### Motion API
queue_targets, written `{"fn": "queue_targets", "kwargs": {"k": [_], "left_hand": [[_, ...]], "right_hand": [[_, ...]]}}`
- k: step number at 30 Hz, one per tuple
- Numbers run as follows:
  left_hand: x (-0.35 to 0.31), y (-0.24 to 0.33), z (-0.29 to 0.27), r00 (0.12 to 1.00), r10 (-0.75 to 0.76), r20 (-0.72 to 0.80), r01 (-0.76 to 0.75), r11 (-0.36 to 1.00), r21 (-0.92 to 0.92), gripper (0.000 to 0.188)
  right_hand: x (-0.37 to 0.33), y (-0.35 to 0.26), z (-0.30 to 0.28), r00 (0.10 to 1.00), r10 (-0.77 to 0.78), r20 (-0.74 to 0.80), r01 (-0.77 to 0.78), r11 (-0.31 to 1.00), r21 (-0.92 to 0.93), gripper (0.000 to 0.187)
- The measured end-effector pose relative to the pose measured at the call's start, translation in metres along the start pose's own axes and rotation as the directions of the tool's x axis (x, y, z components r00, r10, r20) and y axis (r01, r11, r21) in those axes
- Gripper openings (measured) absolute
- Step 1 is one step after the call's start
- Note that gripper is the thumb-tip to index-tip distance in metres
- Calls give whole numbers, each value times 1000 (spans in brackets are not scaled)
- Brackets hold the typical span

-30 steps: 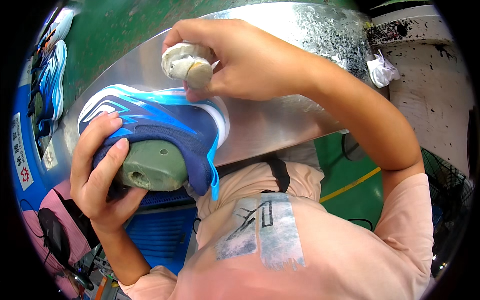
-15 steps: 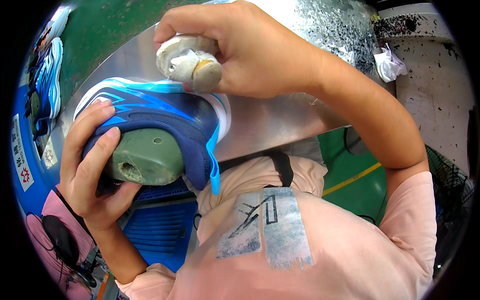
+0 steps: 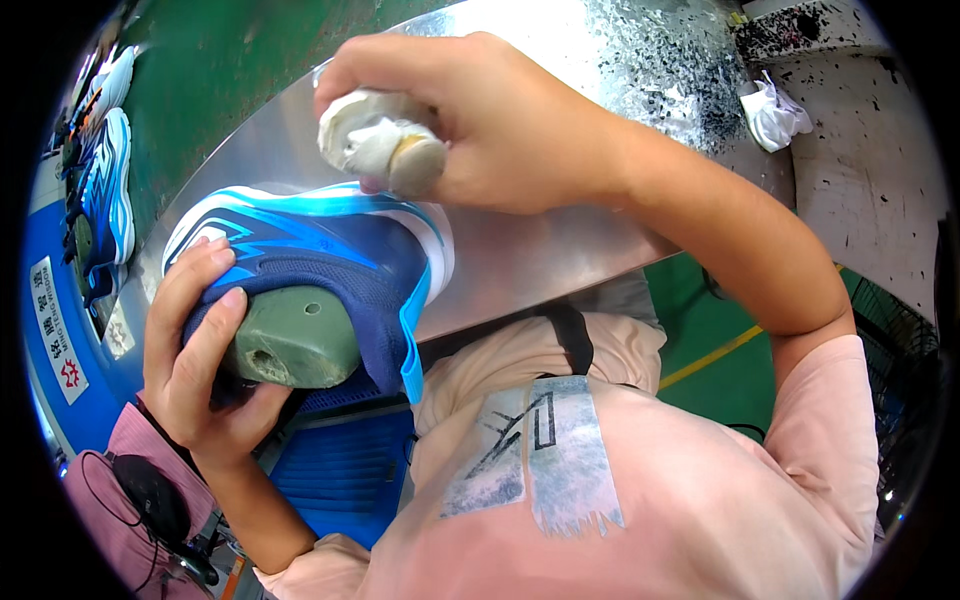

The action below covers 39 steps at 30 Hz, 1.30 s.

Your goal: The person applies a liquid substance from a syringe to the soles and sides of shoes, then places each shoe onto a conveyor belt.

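The navy fabric sports shoe (image 3: 335, 272) shows bright-blue zigzag stripes (image 3: 312, 238) and a flat sky-blue ribbon (image 3: 411, 355). Its curved white sole (image 3: 441, 250) is edged in light blue. The solid, blocky last (image 3: 300, 338) is dull green. The rounded, lumpy off-white bundle (image 3: 372, 145) has a tan end. The curved silver metal tabletop (image 3: 525, 265) is speckled black at 1 end; the pale-pink fabric T-shirt (image 3: 700, 480) bears 2 mottled blue-grey patches (image 3: 565, 475) with black lines.

Green floor (image 3: 250, 55) (yellow line (image 3: 711, 357) at right), shiny metal table (image 3: 530, 255)
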State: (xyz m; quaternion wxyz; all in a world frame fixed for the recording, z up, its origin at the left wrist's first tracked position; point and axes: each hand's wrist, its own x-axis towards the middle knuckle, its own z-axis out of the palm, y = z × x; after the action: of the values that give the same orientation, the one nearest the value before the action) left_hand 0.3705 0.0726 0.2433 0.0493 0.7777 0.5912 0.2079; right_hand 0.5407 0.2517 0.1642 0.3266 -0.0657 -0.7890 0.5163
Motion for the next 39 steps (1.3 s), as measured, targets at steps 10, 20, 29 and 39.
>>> {"fn": "queue_targets", "kwargs": {"k": [10,20,29,39], "left_hand": [[-1,14,-5,999,-38,0,38,994,100,51],[-19,22,14,977,-54,-205,49,998,-29,49],[-30,48,60,925,14,-380,-8,1000,16,15],[-22,77,83,863,7,-505,-28,999,-33,16]], "right_hand": [[-84,-22,-63,898,371,-236,-359,929,91,55],[-132,-65,-57,786,589,-188,-609,791,-69,57],[-7,-95,-33,882,358,307,-468,586,661,79],[84,-84,33,597,374,710,-801,323,504,81]]}}
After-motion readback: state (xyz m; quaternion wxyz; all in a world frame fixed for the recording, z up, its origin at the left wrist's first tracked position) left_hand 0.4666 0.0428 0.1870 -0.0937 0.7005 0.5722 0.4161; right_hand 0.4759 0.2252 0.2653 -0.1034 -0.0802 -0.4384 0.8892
